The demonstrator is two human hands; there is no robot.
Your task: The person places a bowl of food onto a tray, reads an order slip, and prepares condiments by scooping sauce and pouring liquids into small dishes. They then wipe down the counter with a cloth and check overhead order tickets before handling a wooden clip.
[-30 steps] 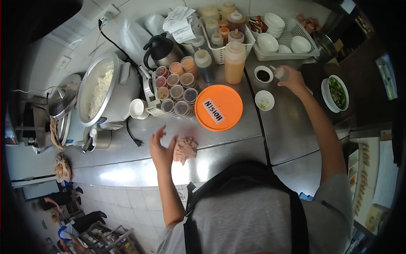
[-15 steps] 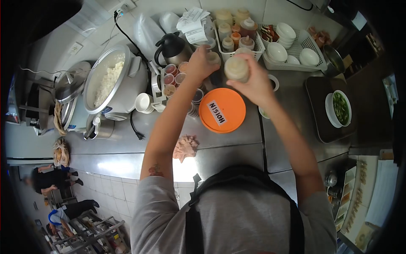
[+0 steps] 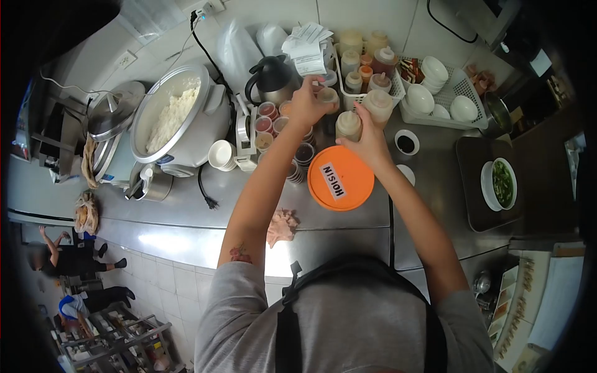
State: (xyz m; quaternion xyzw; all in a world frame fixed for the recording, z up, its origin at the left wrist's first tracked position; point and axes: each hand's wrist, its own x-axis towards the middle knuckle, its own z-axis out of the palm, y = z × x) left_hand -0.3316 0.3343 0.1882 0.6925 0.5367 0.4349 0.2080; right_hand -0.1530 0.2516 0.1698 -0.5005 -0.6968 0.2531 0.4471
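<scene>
My left hand [image 3: 310, 104] is closed on the top of a dark sauce bottle [image 3: 328, 96] behind the small cups. In my right hand [image 3: 371, 142] is a small pale squeeze bottle [image 3: 348, 126], held just above the orange lid [image 3: 341, 178] marked HOISIN. A larger orange-sauce bottle [image 3: 378, 104] stands right behind my right fingers. Lidded sauce cups [image 3: 264, 124] are stacked beside my left forearm and partly hidden by it. To the right sits a bowl of dark sauce [image 3: 407, 143]; another small white bowl [image 3: 405, 175] is partly covered by my right forearm.
A rice cooker [image 3: 211, 118] stands at left. Behind are a black-topped jug [image 3: 277, 78] and a basket with bowls [image 3: 444, 115]. A crumpled pink cloth [image 3: 283, 227] lies near the front edge. At right, a tray [image 3: 476, 211] holds green food. Two people are at lower left.
My left hand has gone from beside the pink cloth to the dark bottle. My right hand, with the small bottle, has come left from the bowls. The view has shifted slightly.
</scene>
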